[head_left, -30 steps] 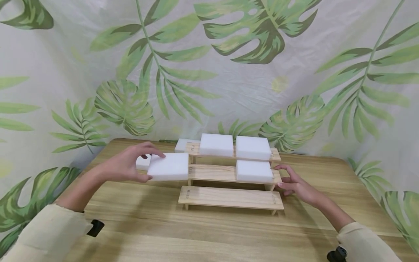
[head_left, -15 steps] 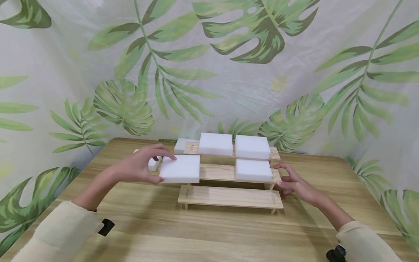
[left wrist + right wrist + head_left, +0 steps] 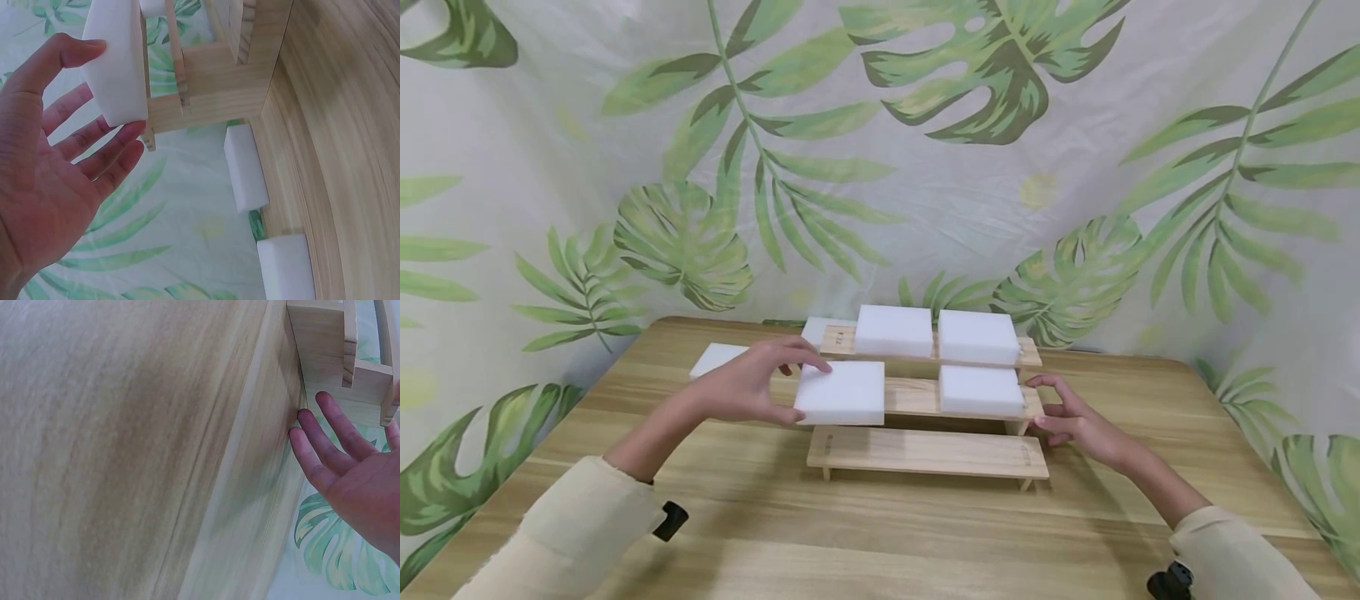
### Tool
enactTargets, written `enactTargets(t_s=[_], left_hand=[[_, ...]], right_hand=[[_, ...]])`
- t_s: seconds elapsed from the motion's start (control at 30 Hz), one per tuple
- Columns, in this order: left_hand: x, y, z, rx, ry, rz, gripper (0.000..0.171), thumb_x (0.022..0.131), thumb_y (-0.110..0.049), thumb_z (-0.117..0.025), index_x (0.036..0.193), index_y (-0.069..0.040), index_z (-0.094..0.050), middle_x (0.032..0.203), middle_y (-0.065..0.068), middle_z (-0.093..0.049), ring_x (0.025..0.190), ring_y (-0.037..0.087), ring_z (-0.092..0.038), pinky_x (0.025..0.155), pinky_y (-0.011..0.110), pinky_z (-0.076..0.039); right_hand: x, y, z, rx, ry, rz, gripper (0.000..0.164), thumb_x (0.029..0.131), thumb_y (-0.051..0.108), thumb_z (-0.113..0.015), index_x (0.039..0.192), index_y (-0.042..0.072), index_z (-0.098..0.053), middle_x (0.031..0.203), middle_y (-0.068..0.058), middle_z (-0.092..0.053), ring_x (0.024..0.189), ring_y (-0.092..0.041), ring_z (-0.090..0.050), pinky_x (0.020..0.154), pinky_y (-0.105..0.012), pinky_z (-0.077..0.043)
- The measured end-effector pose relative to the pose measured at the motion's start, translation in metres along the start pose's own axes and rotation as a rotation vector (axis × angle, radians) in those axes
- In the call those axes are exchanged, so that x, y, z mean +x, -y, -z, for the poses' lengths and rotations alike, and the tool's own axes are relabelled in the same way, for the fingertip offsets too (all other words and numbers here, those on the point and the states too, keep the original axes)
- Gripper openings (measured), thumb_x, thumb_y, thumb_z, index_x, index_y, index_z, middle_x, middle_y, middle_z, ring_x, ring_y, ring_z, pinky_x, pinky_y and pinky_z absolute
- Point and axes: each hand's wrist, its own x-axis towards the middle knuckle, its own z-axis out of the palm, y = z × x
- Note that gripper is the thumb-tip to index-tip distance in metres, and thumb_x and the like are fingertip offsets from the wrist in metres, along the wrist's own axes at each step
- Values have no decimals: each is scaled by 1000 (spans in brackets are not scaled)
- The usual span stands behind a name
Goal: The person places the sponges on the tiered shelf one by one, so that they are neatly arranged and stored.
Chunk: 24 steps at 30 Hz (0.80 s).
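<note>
Green-leafed sheeting is hanging behind a wooden counter; on it a three-tiered rack is standing, its lowest tier nearest; the right hand is pinching the right end of the middle shelf between thumb and finger, its other fingers spreading loosely; the left hand is holding a white block by its left edge; that block is overlapping the middle shelf's left part, though whether it is touching the wood I cannot tell; two blocks are lying on the top shelf; a fourth block is resting on the middle shelf's right part; a rear block is showing behind the top shelf; a side block is lying left of the rack, partly hiding behind the left hand.
</note>
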Motion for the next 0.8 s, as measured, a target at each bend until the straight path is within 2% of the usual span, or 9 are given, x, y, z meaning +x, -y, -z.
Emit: enactTargets(t_s=[0.27,0.4,0.67,0.8], left_hand=[[8,-5,-8,-1,10,-15,52,77,-17,-84,127,-12,-70,123,3,-63,107,20,-59,89,46,-54],[13,-8,-11,-2,16,-23,52,78,-17,-84,128,-12,-69,125,2,-63,108,20,-59,88,44,-53],[23,-13,-19,5,19,-51,53,78,-16,-82,129,-13,-69,129,4,-63,94,22,-58,74,41,-52],[27,-14,-23,19,17,-50,54,78,-16,-81,130,-11,-69,129,6,-63,98,22,-59,75,42,-53]], right_hand=[[0,-2,0,0,-6,1,57,105,15,-51,150,-1,-20,134,-38,-56,127,-49,-55,88,-46,-54],[0,-2,1,-3,-4,0,57,105,16,-51,150,0,-20,134,-36,-57,128,-48,-55,89,-47,-54],[-1,0,0,5,0,-13,58,105,17,-51,151,3,-19,134,-33,-57,128,-46,-55,90,-48,-52],[-1,0,0,5,-3,-15,58,105,17,-51,151,2,-19,134,-33,-57,128,-46,-55,89,-47,-53]])
